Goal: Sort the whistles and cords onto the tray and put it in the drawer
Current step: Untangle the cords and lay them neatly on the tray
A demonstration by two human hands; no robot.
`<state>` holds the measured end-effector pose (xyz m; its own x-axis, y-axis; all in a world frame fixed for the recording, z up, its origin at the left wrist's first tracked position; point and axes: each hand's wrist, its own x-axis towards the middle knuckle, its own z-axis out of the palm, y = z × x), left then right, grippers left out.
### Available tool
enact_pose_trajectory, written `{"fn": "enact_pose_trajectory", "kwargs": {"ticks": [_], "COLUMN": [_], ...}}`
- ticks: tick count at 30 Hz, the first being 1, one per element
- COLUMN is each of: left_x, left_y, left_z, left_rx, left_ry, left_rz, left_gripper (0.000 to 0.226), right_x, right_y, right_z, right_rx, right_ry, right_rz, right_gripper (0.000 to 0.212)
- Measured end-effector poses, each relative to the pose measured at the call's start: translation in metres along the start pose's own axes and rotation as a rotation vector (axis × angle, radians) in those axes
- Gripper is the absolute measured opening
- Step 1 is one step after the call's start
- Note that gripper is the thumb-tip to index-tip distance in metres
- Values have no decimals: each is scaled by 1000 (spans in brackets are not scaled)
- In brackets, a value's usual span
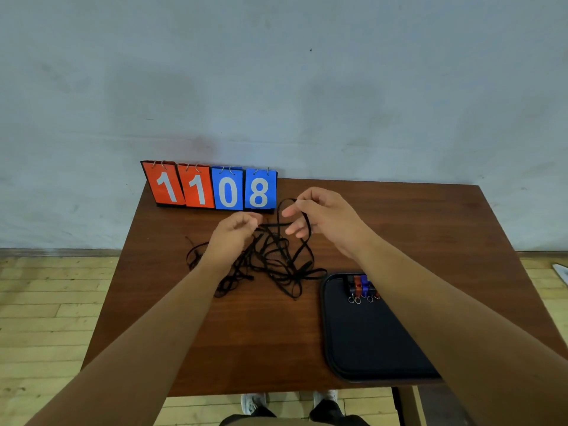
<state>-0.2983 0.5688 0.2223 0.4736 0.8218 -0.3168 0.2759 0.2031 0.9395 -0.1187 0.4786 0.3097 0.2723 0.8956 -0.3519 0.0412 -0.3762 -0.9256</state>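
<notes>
With the left hand point(238, 230) pinching a strand and the right hand point(319, 216) hooking a loop, the person is probably risking cinching the cords point(273, 262) into knots by tugging toward nine and three o'clock.

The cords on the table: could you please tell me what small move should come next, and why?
Probably lift the cord clear of the tangle: the left hand pinches it, the right hand holds its loop, the rest lies knotted, and the whistles already sit on the tray.

Bare forearms point(172, 327), dark trousers point(325, 410), white sneakers point(253, 402) (partly hidden)
</notes>
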Motion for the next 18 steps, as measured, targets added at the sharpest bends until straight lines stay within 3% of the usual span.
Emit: {"fn": "enact_pose_trajectory", "kwargs": {"ticks": [2, 3, 8, 12, 15, 18], "left_x": [-7, -7, -5, -9, -11, -11], "left_y": [15, 19, 20, 16, 17, 18], "left_z": [3, 4, 10, 6, 6, 8], "left_rx": [-449, -556, -546, -603, -490, -411], "left_ry": [-173, -227, -358, -441, -551, -471], "left_rz": [-41, -58, -142, -154, -107, -97], "left_gripper": [20, 20, 19, 38, 30, 20], "right_x": [-1, 0, 7, 11, 14, 15], "right_y": [-4, -4, 5, 15, 24, 36], "right_z": [-1, -2, -9, -16, -21, -22], "right_rx": [3, -3, -19, -4, -31, -77], "right_ry": [-2, 9, 122, 175, 228, 232], "right_rz": [-4, -3, 32, 79, 124, 194], "right_gripper": [12, 13, 15, 15, 15, 15]}}
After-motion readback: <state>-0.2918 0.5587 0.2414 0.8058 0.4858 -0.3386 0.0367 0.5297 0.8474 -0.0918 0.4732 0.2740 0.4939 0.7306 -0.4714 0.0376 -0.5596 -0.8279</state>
